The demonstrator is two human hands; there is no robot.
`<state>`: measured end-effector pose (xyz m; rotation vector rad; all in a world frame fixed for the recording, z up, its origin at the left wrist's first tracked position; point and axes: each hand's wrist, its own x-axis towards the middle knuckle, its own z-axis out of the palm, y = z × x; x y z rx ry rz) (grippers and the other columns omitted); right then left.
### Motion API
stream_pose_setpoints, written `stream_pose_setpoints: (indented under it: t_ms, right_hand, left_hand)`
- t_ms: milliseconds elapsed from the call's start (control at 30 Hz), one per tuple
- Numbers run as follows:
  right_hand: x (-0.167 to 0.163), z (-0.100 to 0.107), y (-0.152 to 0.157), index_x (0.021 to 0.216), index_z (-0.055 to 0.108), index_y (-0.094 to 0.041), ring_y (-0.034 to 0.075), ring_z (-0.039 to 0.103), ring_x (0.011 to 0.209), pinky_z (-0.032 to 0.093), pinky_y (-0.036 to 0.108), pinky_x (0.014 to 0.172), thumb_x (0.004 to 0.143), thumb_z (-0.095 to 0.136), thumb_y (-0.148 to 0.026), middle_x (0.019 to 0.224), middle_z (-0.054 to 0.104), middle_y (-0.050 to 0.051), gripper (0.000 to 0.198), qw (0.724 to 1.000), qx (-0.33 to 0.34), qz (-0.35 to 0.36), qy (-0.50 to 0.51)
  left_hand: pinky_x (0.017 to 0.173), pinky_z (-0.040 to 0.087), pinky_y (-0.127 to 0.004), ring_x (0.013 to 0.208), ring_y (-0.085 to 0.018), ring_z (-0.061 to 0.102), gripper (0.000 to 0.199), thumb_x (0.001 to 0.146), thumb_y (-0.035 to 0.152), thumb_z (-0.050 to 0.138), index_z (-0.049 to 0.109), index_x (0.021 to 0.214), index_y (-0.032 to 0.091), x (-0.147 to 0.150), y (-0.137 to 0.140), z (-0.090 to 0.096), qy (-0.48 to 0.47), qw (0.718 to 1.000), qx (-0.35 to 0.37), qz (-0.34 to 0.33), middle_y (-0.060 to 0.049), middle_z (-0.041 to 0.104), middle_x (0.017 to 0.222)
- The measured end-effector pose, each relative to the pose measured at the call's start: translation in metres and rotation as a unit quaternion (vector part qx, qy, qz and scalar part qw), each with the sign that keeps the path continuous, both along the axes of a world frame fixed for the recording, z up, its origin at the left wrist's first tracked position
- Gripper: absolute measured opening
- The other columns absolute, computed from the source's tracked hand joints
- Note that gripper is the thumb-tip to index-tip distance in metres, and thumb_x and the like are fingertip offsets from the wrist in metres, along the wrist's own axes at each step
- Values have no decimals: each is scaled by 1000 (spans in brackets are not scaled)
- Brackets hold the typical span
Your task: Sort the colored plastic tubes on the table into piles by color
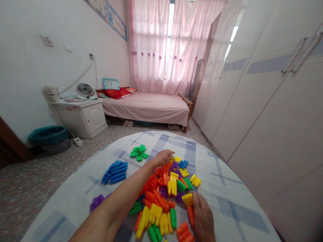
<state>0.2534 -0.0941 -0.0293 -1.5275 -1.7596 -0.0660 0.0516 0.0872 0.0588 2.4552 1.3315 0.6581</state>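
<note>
A pile of plastic building blocks shaped like joined tubes spreads over the table, in orange, yellow, green, purple and blue. My left hand (pixel 164 157) reaches across to the far side of the pile, beside small yellow blocks (pixel 178 159). Its fingers are bent together, and what they hold, if anything, is hidden. At the near right edge, my right hand (pixel 204 215) is closed on a yellow block (pixel 187 199). An orange block (pixel 190 215) lies against that hand's fingers. My left forearm covers part of the orange blocks (pixel 153 181) and purple blocks (pixel 98 201).
Apart from the pile, blue blocks (pixel 115 172) and green blocks (pixel 139 153) form groups on the left of the round, cloth-covered table (pixel 222 168). Beyond stand a bed (pixel 151 107), a white cabinet (pixel 83 117) and a bin (pixel 49 136). Wardrobes (pixel 252 101) line the right side.
</note>
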Motion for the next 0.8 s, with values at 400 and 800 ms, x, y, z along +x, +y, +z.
stream_pose_setpoints:
  t_ms: [400,800]
  right_hand:
    - [2,-16,4,105,64,-19,23,62,89,50,32,80,92,35,-40,99,68,11,39,998,46,-5,-51]
    - [5,-23,7,109,60,-19,23,62,89,52,33,78,85,41,-24,100,68,11,31,991,90,3,-98]
  left_hand:
    - [94,45,-26,109,-18,58,47,70,9,54,62,116,15,0,-6,-9,11,995,-88,44,-9,55,128]
    - [82,48,-28,95,-20,63,26,75,16,56,68,98,17,13,-2,-14,35,988,-116,97,-7,69,101]
